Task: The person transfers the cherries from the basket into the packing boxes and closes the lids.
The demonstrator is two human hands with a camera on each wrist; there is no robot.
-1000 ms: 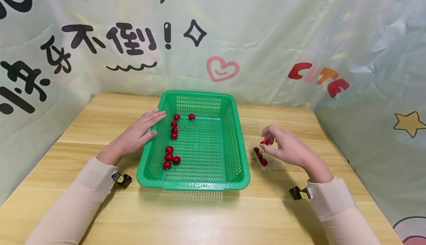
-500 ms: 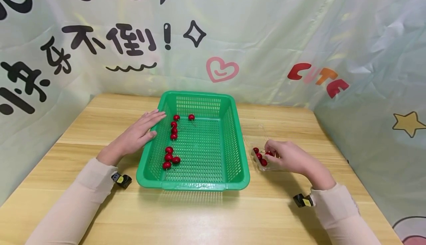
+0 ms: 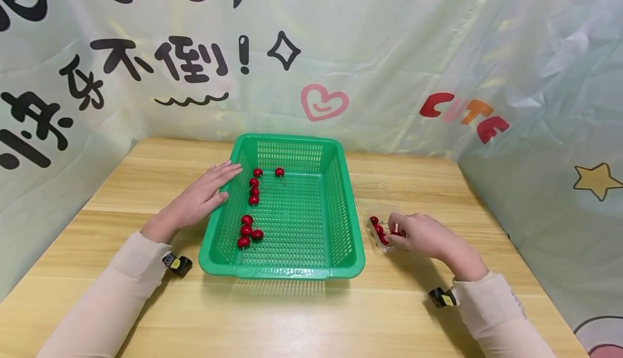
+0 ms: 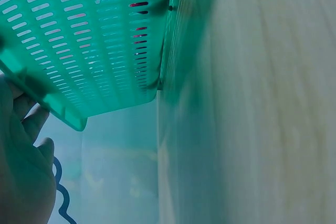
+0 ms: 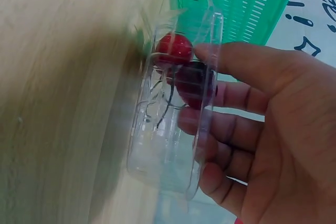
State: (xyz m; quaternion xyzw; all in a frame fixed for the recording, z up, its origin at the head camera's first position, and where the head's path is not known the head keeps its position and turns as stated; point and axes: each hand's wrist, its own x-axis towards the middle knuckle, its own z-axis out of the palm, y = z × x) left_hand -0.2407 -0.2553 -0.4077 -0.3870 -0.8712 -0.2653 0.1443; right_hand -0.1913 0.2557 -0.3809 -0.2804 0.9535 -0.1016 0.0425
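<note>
A: Left side status?

B: Left grip (image 3: 198,193) is left of centre in the head view, fingers stretched out, resting on the left rim of our green basket (image 3: 282,272). In the left wrist view we see it at lower left, fingertips at the rim.

A: Right side?

B: Right grip (image 3: 425,234), right of centre: fingers curled down at the clear box (image 5: 152,156). In the wrist view we have a dark cherry (image 5: 191,85) between thumb and fingers, seen through the clear wall, with a brighter red cherry (image 5: 175,49) just above it. Can't tell if we're pinching or only touching.

A: Basket load?

B: We count nine red cherries (image 3: 246,230), eight down its left side, one apart near the far wall.

A: Layout?

B: Basket mid-frame on the wooden bench (image 3: 302,323), box near its right side. Printed sheet (image 3: 384,44) across the top, pink heart (image 3: 304,98) above the basket.
</note>
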